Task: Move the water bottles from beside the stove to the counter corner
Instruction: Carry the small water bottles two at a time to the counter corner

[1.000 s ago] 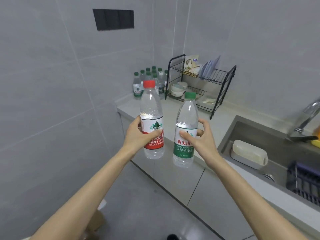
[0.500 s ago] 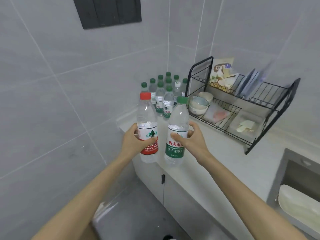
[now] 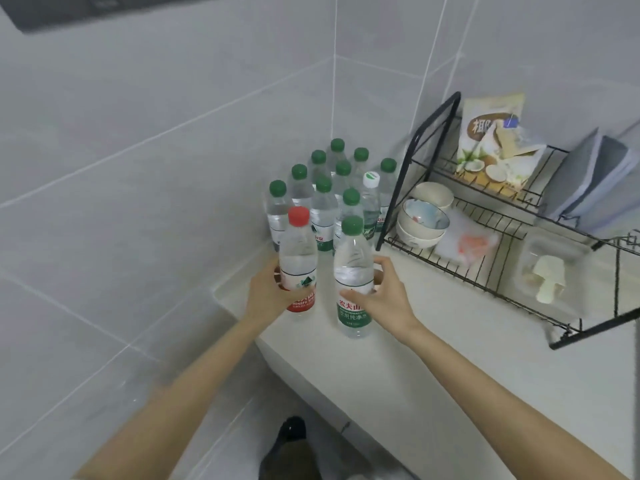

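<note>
My left hand grips a clear water bottle with a red cap and red label. My right hand grips a second bottle with a green cap and green label. Both bottles are upright, side by side, over the near end of the pale counter. Whether their bases touch the counter I cannot tell. Just behind them, in the counter corner against the tiled walls, stands a cluster of several green-capped bottles, one with a white cap.
A black wire dish rack stands right of the bottle cluster, holding stacked bowls, a snack bag, grey pouches and plastic items. Grey tiled walls close the corner at left and back. A dark shoe shows on the floor below.
I have come closer to the corner. Both hands have carried the two bottles forward over the counter, up to the bottle cluster. The sink has left the view.
</note>
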`<state>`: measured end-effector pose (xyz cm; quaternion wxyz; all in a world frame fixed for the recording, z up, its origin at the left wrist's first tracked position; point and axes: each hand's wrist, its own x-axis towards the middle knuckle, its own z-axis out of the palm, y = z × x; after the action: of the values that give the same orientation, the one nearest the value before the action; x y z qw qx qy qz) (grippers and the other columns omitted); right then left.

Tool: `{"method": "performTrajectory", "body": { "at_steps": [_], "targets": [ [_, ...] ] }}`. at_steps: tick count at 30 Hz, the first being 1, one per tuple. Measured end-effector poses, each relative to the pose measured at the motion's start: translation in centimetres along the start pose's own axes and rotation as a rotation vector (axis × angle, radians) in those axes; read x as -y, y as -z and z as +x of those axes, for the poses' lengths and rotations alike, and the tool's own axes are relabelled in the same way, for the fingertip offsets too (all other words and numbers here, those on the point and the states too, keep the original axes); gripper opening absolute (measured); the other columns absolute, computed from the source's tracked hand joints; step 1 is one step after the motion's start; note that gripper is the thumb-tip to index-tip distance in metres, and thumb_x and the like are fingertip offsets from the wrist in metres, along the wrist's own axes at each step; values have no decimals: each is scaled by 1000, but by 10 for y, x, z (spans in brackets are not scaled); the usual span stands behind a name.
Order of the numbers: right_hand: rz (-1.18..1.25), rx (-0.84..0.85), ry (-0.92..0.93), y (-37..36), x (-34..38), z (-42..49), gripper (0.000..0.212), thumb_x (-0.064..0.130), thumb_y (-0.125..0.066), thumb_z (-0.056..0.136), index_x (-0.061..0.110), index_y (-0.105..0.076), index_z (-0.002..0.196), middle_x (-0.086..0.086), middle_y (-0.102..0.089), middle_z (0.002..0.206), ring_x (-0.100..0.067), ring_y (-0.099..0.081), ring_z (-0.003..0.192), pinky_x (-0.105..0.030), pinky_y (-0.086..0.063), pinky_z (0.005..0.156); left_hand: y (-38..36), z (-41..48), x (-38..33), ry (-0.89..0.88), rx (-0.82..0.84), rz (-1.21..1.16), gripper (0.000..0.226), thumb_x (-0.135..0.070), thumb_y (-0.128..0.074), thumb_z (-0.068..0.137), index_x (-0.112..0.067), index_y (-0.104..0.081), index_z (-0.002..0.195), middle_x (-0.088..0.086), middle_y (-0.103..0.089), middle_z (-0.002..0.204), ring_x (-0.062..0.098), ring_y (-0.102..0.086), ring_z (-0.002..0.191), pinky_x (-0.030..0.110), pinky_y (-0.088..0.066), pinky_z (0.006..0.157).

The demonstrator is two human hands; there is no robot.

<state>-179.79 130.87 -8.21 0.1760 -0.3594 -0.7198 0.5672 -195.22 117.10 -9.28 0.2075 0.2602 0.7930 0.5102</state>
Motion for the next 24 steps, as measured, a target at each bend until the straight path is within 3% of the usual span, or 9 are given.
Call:
{"method": "performTrajectory", "body": {
  "at_steps": [3,6,12,16,20,24],
  "targets": [
    [56,-55,-40,-19,-1,22,68,16,-85,67,27,-44,120,2,-67,105,-10,-66,96,-29,-54,85,3,40,14,-27,83,5,63,-18,-88,60,-33,-54,111,-24,-63,92,-11,-60,82,6,-45,68],
    [120,-88,-53,-35,-4,40,66,9,-83,70,25,-43,120,3,-68,102,-3,-69,83,-20,-55,76,5,71,28,-66,155,-11,64,-15,-89,58,-36,-54,107,-23,-66,93,-14,-62,83,7,-48,71],
    [61,-152,-41,-58,-16,55,66,7,-83,67,41,-45,108,4,-67,106,-5,-63,99,-23,-52,80,1,101,57,-71,300,-170,72,-17,-87,49,-36,-54,110,-9,-70,105,14,-67,101,28,-54,85],
    [43,-153,-22,-66,-21,54,68,7,-83,68,36,-44,115,3,-66,111,-3,-62,101,-15,-50,79,0,104,66,-101,342,-216,77,-2,-87,58,-37,-52,117,-15,-68,110,10,-65,105,25,-52,88],
    [34,-163,-25,-68,-25,50,71,9,-82,68,37,-42,119,8,-64,114,-3,-59,108,-16,-49,80,1,102,71,-116,394,-266,76,-8,-86,59,-35,-51,121,-10,-66,118,12,-62,111,30,-50,95],
    [30,-210,-30,-68,-27,45,74,9,-84,68,31,-38,122,18,-59,114,7,-57,103,-10,-48,71,-2,94,74,-128,346,-260,76,-5,-84,64,-25,-49,128,-6,-62,125,12,-59,117,32,-49,97]
  ]
}}
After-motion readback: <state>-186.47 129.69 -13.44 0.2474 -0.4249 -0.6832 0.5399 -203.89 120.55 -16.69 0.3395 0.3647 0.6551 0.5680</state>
